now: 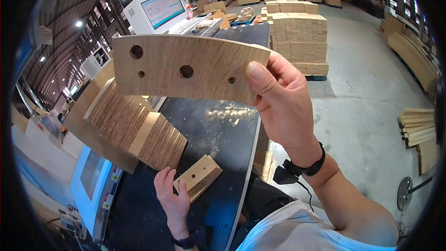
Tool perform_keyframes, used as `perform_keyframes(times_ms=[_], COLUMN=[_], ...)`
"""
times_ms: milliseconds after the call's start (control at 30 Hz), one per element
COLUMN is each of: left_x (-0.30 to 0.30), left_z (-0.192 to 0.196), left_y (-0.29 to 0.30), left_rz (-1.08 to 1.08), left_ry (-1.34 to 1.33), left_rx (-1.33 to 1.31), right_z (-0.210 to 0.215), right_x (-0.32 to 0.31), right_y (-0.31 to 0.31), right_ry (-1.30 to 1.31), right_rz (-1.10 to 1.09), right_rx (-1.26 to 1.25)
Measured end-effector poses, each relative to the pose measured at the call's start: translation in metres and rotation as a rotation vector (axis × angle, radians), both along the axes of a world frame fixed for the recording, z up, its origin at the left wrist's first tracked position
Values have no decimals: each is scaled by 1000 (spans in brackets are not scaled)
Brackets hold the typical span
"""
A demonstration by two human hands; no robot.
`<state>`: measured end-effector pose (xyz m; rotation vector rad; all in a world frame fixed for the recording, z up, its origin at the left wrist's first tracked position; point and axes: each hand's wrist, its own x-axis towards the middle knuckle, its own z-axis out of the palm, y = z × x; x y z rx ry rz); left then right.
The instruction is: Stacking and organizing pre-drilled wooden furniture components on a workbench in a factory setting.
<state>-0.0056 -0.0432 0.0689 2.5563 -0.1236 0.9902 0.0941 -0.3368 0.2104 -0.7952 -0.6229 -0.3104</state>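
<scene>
Right grip [289, 100] pinches drilled board [162, 81] aloft; left grip [173, 200] low

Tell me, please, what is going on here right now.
Someone's right hand holds up a wooden board with four holes, gripping its right end. The left hand touches a short stack of wooden pieces on the black table. A larger stack of boards stands just beyond.

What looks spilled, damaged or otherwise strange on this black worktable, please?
Pale dust, probably sawdust, lies scattered on the black worktable, conspicuous against its dark top. In the stack of brown boards, one pale band breaks the darker colour. I see no clear damage.
</scene>
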Motion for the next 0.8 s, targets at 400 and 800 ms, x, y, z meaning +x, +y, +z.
perform_keyframes(times_ms=[400, 800], left_x=[-9, -50], left_z=[17, 64], left_y=[3, 9], left_rz=[10, -49], left_ry=[-71, -187], left_rx=[-50, -313], right_z=[-15, -74], right_x=[-2, 2], right_y=[8, 46], right_ry=[128, 293], right_rz=[140, 343], right_rx=[-69, -296])
